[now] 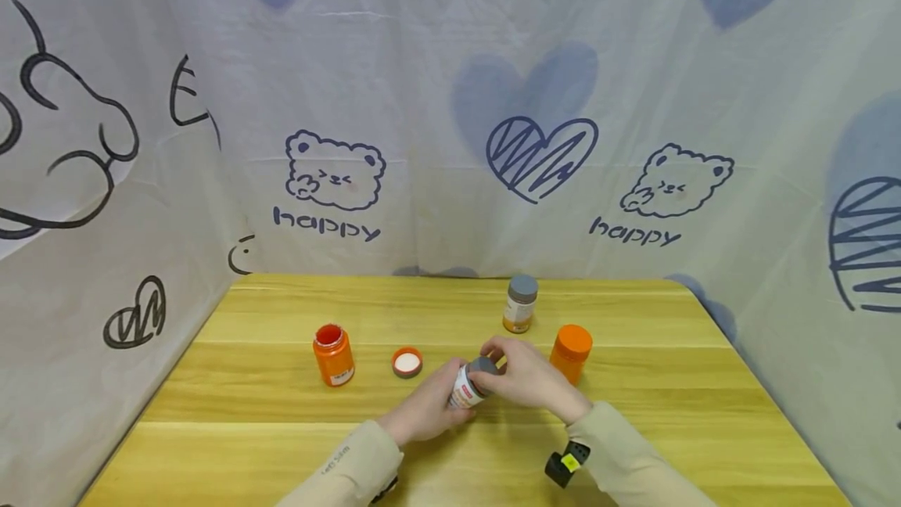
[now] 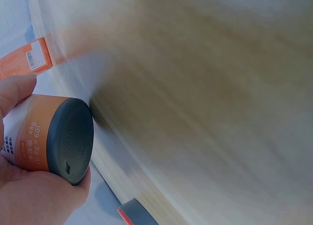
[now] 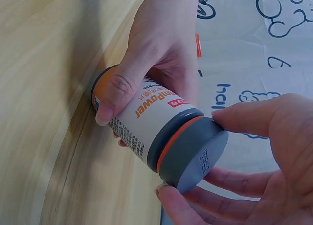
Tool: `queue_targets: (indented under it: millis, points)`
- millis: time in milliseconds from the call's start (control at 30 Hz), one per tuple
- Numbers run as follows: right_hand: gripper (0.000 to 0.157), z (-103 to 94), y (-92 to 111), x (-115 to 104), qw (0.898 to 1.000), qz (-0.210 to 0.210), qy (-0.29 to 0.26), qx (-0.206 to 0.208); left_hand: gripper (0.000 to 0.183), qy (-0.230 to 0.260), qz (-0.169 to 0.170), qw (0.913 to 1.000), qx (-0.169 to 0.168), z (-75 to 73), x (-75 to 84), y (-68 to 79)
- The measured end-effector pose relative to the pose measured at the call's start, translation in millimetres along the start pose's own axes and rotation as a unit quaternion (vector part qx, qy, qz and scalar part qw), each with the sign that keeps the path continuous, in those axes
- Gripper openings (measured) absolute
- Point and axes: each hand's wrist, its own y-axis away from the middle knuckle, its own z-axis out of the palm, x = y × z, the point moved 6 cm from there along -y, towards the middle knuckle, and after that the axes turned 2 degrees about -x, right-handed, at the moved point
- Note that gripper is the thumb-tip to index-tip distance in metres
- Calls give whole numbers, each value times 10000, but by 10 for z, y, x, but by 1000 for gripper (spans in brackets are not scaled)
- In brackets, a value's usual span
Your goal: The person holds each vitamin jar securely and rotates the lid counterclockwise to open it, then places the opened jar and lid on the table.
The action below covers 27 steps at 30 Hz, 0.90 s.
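Note:
My left hand (image 1: 429, 407) grips a pill bottle (image 1: 463, 388) round its white label, tilted over the table. The bottle has a white and orange label, and its dark grey base (image 2: 73, 142) faces the left wrist camera. The thumb and fingertips of my right hand (image 1: 528, 375) pinch the rim of its grey cap (image 3: 195, 154). In the right wrist view an orange band shows between the cap and the bottle's grey shoulder. The palm of my left hand hides part of the label.
An uncapped orange bottle (image 1: 334, 362) stands to the left, with a lid (image 1: 407, 363) lying white inside up beside it. Behind my right hand stand a grey-capped bottle (image 1: 521, 307) and an orange bottle with its lid on (image 1: 572, 346). A printed curtain (image 1: 436, 202) hangs behind the wooden table (image 1: 225, 413).

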Motion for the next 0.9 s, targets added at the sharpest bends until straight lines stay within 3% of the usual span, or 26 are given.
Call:
queue_targets:
  millis: [567,900]
  points:
    - [32,12,0,-18,9996,-261,124,-23,48,31,-3,10000,-55,-9,-11,5]
    - [37,9,4,6,9976,-627,-27,-300,49,20,74,10000,-15,-20,24,4]
